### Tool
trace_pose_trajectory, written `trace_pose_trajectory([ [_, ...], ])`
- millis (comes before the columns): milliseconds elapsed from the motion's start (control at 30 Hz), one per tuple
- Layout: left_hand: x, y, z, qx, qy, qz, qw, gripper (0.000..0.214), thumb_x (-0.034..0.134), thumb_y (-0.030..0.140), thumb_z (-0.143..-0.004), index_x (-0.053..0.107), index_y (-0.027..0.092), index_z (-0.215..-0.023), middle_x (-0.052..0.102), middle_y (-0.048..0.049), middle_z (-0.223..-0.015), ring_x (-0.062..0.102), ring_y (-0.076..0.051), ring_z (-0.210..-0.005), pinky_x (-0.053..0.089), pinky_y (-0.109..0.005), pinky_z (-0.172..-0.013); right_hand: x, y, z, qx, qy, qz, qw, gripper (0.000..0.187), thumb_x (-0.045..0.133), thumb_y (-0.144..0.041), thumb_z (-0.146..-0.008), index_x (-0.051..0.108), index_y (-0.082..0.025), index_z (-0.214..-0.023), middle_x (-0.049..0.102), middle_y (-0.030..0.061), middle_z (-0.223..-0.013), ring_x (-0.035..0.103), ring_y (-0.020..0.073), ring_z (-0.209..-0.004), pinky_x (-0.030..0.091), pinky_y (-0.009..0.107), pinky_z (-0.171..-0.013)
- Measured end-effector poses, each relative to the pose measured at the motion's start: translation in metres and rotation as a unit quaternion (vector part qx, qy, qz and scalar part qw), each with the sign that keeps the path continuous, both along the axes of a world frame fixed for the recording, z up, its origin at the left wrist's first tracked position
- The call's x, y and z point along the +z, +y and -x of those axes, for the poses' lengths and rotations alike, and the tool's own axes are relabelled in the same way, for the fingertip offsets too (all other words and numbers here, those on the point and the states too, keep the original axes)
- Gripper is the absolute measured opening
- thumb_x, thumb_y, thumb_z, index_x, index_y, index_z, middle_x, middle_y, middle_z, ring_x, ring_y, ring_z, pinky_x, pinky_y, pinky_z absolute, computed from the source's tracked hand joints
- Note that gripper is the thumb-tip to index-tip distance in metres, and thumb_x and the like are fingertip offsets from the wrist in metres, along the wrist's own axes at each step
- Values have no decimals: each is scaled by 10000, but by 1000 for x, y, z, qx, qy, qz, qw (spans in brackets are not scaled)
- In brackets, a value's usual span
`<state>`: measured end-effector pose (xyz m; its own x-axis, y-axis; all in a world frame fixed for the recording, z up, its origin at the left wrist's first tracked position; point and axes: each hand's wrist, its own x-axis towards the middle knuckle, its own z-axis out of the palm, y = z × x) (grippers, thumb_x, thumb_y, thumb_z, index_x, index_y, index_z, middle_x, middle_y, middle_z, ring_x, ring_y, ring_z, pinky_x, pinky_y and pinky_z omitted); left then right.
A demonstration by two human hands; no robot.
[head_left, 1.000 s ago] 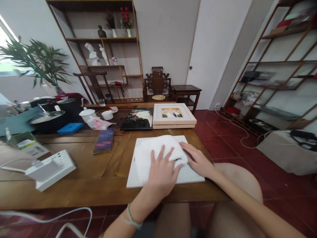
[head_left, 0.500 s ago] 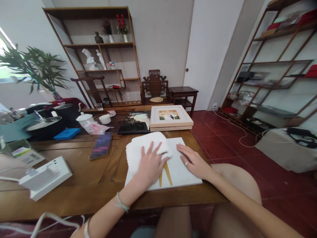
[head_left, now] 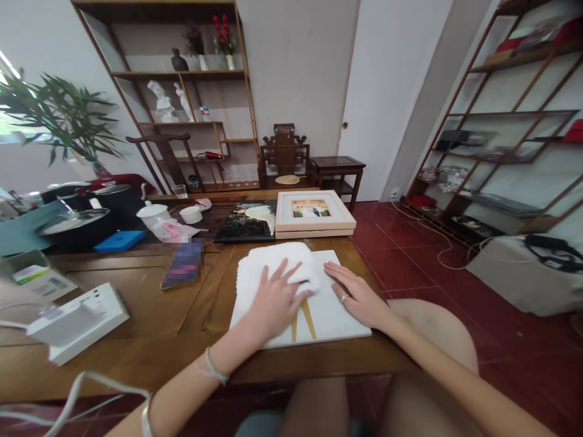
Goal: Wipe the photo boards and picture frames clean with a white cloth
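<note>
**Fluffy white folded cloth [head_left: 273, 254] over a flat white rectangular board [head_left: 337, 321]**

In the head view, the board lies by the near edge of the brown wooden table [head_left: 155, 340], toward its right corner, one side running along that edge. Two thin gold strips [head_left: 308, 319] on it spread toward the near edge. The cloth's scalloped edge faces left; its long axis is unclear. The left hand [head_left: 277, 301] presses the cloth, fingers splayed wide; the right hand [head_left: 357, 298] rests flat on the board, fingers closer together.

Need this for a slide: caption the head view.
Left hand spread on a white cloth, right hand resting on the white panel beneath, on a wooden table.
</note>
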<state>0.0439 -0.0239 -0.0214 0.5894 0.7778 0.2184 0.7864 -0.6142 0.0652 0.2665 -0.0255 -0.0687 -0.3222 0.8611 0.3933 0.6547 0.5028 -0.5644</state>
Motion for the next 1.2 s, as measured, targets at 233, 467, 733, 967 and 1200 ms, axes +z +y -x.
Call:
trace_pose_trajectory([
  [233,-2,26,2,61,15,-13,998,389,305,388,-962,615,241,-1144,428,-41,-1415,279,-341,-1341,260,-657,-998,-1,1,3,-11,11,-6,1000,401,412,-240,-896,522,-191,-1278,508,98,-1354,420,240,-1290,333,491,-1087],
  [467,-5,21,-41,3,17,-30,999,407,311,427,-953,646,248,-1098,414,-23,-1425,279,-368,-1332,268,-688,-975,7,-3,2,-44,70,-40,996,420,366,-242,-918,441,-228,-1331,490,82,-1370,445,226,-1269,349,462,-1076],
  [733,-5,-24,-56,-125,31,-61,990,388,345,451,-938,680,266,-1005,416,0,-1424,279,-373,-1329,280,-679,-985,11,-8,-2,-76,158,-76,981,387,330,-298,-944,484,-215,-1289,489,80,-1370,430,216,-1276,325,431,-1086],
  [967,-1,-60,-31,-144,4,-20,989,343,371,441,-934,667,285,-1006,384,39,-1444,263,-330,-1351,271,-633,-1028,11,-8,-1,-95,146,-40,984,374,348,-333,-938,554,-214,-1227,586,82,-1268,529,236,-1181,410,434,-1016],
  [1200,6,-8,-16,-62,1,41,997,403,290,429,-961,590,264,-1174,362,4,-1456,217,-316,-1370,250,-623,-1034,4,-3,0,-59,30,-3,998,453,389,-338,-923,431,-203,-1353,494,106,-1367,459,251,-1257,371,482,-1047],
])
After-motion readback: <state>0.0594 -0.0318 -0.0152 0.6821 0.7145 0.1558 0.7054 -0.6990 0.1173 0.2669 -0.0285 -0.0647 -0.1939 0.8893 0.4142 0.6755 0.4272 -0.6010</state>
